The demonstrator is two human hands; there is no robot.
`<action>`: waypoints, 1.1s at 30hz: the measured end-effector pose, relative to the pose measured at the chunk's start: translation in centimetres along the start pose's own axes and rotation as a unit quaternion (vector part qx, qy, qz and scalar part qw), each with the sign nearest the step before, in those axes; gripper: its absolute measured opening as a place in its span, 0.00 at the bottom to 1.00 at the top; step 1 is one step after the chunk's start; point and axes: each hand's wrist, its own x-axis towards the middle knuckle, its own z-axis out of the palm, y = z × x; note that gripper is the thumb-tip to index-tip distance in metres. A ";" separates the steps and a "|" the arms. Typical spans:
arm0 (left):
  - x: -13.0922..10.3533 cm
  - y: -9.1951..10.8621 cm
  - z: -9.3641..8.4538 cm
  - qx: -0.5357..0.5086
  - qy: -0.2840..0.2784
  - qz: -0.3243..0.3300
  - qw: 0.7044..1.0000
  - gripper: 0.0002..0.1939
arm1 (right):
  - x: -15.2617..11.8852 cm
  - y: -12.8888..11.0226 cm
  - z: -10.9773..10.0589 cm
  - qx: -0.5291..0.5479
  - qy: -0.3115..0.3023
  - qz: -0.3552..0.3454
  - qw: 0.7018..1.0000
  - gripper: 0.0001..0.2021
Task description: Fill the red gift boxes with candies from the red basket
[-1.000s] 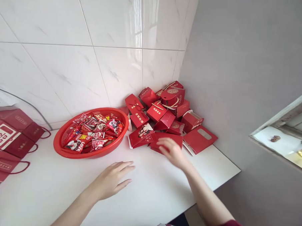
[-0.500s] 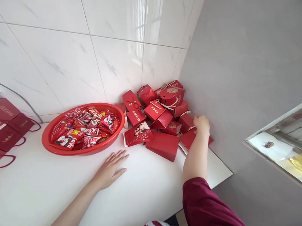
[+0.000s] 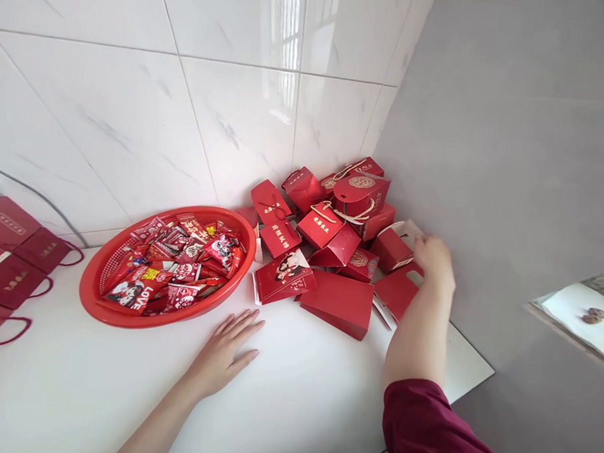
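Observation:
My left hand [image 3: 228,354] lies flat on the white tabletop, fingers stretched out, just in front of a red plastic basket [image 3: 92,302] of wrapped candies [image 3: 183,265]. At the right end of a heap of red gift boxes, my right hand [image 3: 435,259] has its fingers closed at the pale raised flap of an open red candy box [image 3: 392,249]. The fingertips are partly hidden behind the hand. Below that hand lies another red box [image 3: 398,291], partly covered by my forearm. A plain red box [image 3: 336,301] and one with a printed couple [image 3: 286,274] lie nearer.
Several dark red gift bags [image 3: 14,267] with cord handles stand at the left edge. White tiles [image 3: 236,130] back the table, and a grey wall [image 3: 495,161] rises on the right. The table's corner [image 3: 490,373] meets this wall.
The view has shifted slightly, moving the heap rightward in the picture. My right hand has drawn the open box's pale flap a little up and outward. My left hand stays flat on the table.

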 end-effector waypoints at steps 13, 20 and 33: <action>-4.1 8.2 -8.4 -0.123 0.067 0.049 0.989 0.11 | -18.1 -12.7 -9.7 0.276 -0.038 -0.376 0.884 0.16; -7.1 10.5 -11.7 -0.046 0.196 -0.016 0.979 0.20 | -22.3 -18.6 -2.5 0.248 -0.341 -0.500 0.756 0.16; -7.2 4.6 -6.3 -0.304 0.235 -0.179 0.906 0.04 | -23.4 -14.9 2.4 0.290 -0.458 -0.223 0.811 0.06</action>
